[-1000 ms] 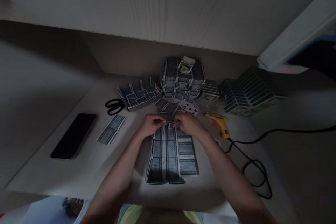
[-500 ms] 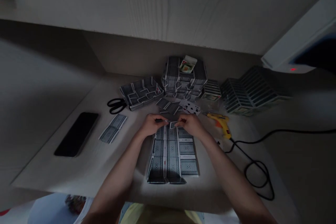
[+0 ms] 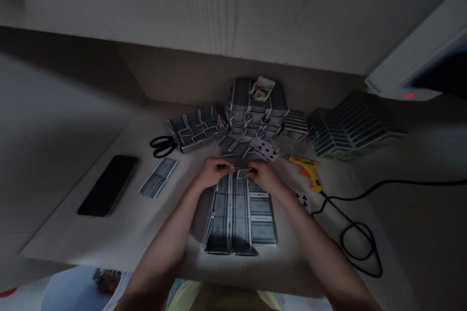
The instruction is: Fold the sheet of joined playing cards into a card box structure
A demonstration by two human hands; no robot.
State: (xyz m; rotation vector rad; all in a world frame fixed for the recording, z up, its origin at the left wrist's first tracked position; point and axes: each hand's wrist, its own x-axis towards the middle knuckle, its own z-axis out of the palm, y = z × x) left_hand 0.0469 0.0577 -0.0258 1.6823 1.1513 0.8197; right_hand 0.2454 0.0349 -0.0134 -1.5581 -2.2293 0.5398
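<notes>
A panel of joined playing cards [image 3: 240, 211], blue patterned backs up, lies before me with its near and left edges folded upward. At its far edge, my left hand [image 3: 211, 172] is closed in a pinch on a card flap. My right hand [image 3: 266, 175] pinches the same far edge, its fingertips on a small folded card [image 3: 242, 173] that stands up between the hands. The fingertips partly hide where the cards meet. Just beyond the hands lie loose playing cards [image 3: 265, 149], some face up.
Behind are an open card-made tray [image 3: 197, 129] and a stacked card-made box [image 3: 258, 107] with a small carton [image 3: 262, 89] on top. Scissors [image 3: 162, 146], a joined card strip [image 3: 158, 178] and a phone [image 3: 108, 185] lie left. Right are a yellow glue gun [image 3: 306, 171], its cord [image 3: 359, 226] and stacked card packs [image 3: 337, 133].
My right hand has shifted slightly at the far edge, its fingers curling more around the small card. The left hand stays nearly still. More of a face-up card shows beside my right forearm.
</notes>
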